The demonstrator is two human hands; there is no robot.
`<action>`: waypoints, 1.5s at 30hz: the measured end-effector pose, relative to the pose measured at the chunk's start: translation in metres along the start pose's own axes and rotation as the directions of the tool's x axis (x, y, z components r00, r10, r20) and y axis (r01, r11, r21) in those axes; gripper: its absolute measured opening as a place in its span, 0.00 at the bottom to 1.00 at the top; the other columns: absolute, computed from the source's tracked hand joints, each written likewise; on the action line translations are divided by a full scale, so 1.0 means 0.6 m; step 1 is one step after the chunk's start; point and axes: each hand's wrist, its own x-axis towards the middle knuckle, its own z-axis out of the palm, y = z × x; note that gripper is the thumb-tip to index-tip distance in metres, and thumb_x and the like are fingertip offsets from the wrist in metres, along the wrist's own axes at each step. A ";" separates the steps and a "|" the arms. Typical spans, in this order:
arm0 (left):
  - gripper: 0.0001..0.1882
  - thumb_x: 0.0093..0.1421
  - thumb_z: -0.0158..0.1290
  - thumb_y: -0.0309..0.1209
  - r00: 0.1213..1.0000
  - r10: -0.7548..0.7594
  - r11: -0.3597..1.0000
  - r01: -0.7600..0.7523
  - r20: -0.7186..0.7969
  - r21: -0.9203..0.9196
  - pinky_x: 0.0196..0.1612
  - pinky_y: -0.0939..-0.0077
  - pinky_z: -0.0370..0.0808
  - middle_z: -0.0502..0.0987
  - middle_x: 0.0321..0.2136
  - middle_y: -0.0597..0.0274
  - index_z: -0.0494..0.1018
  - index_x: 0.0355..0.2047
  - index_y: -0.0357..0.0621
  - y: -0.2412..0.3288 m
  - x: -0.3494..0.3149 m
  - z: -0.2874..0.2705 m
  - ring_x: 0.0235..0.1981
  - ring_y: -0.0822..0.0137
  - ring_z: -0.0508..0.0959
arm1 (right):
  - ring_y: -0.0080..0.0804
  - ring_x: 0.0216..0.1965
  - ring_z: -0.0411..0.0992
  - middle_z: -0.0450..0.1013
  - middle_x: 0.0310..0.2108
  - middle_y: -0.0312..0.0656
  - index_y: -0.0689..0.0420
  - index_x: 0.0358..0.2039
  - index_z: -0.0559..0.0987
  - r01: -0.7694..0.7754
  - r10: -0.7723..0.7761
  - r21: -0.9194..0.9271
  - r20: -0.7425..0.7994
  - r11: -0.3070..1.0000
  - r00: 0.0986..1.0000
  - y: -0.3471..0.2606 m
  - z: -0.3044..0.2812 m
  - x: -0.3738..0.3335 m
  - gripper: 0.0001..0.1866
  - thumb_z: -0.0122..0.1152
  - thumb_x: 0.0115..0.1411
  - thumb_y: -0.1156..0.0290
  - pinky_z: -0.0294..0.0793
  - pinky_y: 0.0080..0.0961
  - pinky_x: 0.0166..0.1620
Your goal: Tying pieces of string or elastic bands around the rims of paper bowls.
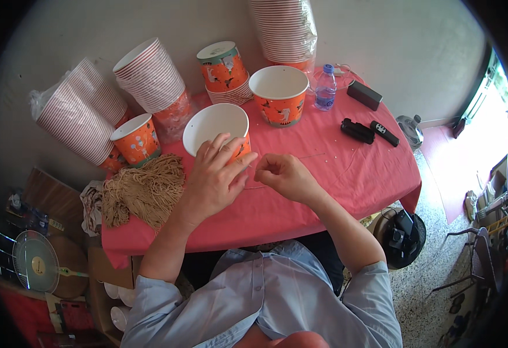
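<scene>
Over pink cloth [361, 174], left hand [212, 178] splayed before orange bucket [216, 120], right hand [289, 177] pinched closed, its hold unclear

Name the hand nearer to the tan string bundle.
Left: the left hand is just to the right of the tan string bundle; the right hand is farther right, past the left one.

Over the table [352, 191], the left hand [210, 182] is before a tub [214, 120], the right hand [289, 177] to its right. Behind and right of that tub stands a second tub [279, 110], a bottle [325, 93] at its right. A twine bundle [149, 188] lies left of the left hand, another tub [138, 141] behind it.
</scene>
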 end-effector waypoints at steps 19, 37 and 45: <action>0.13 0.57 0.68 0.28 0.997 0.021 0.998 -0.025 -0.077 -0.056 0.63 0.51 0.71 0.79 0.55 0.57 0.84 0.43 0.45 -0.019 0.006 0.015 0.60 0.49 0.74 | 0.19 0.28 0.76 0.82 0.29 0.36 0.63 0.41 0.86 -0.045 0.084 0.431 -0.070 0.901 0.994 0.005 0.007 0.015 0.10 0.66 0.70 0.68 0.77 0.20 0.34; 0.14 0.67 0.59 0.29 0.929 -0.347 0.902 0.368 0.128 -0.226 0.45 0.53 0.80 0.85 0.41 0.41 0.81 0.49 0.33 -0.037 0.037 0.038 0.41 0.43 0.85 | 0.15 0.33 0.76 0.82 0.31 0.34 0.64 0.38 0.83 0.137 0.043 0.338 -0.475 0.931 0.879 0.034 0.051 0.085 0.07 0.66 0.69 0.72 0.76 0.19 0.38; 0.14 0.67 0.59 0.30 0.936 -0.333 0.909 0.351 0.117 -0.226 0.44 0.52 0.80 0.85 0.40 0.42 0.81 0.49 0.35 -0.044 0.031 0.044 0.41 0.43 0.85 | 0.15 0.30 0.75 0.82 0.29 0.35 0.63 0.38 0.84 0.195 0.019 0.360 -0.514 0.913 0.857 0.038 0.062 0.090 0.09 0.65 0.67 0.69 0.75 0.22 0.34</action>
